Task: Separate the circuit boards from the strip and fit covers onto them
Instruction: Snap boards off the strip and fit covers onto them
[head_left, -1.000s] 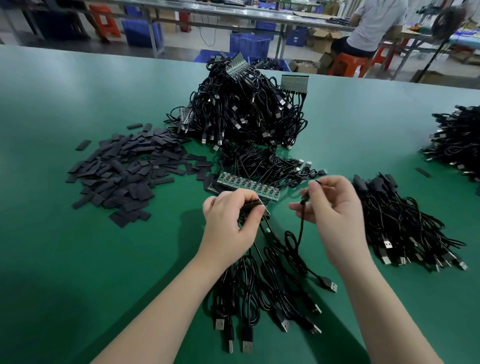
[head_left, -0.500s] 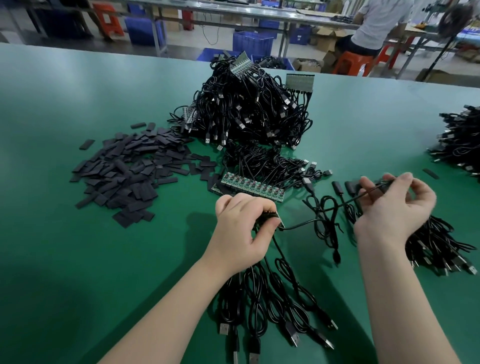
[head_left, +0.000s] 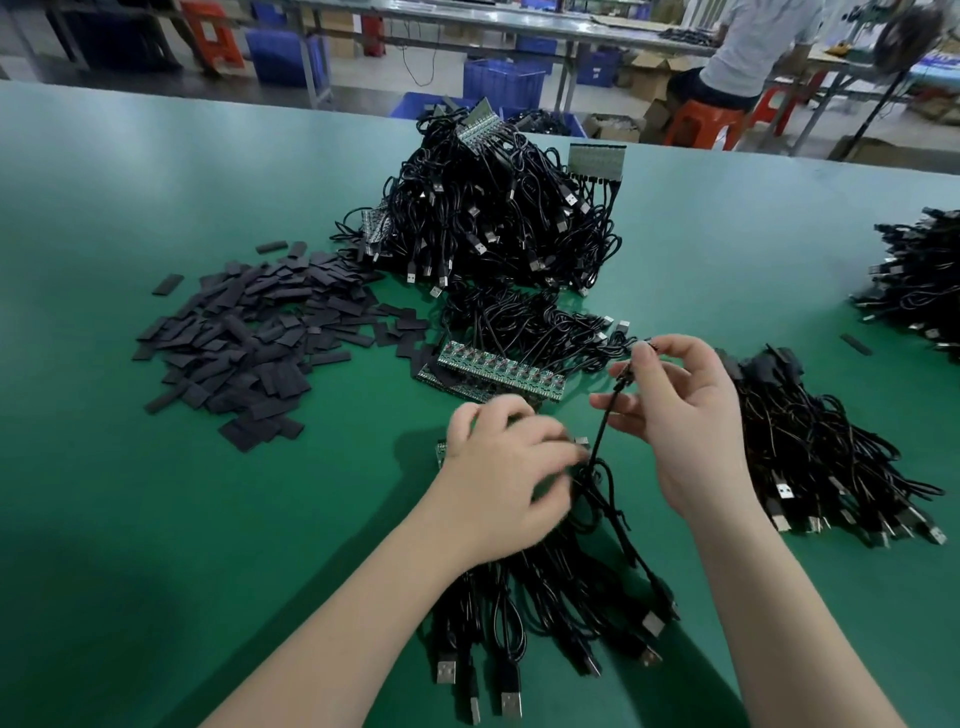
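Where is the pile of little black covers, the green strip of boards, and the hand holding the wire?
Black covers (head_left: 249, 343), head view, middle of the loose pile.
Green board strip (head_left: 498, 370), head view, its upper face.
Right hand (head_left: 685, 415), head view, palm; it pinches a black cable (head_left: 602, 431).

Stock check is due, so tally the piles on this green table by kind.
Pile of black covers: 1
Heaps of black cables: 5 (big heap, smaller bunch just in front of it, bundle under the left hand, heap beside the right hand, heap at the right edge)
Total: 6
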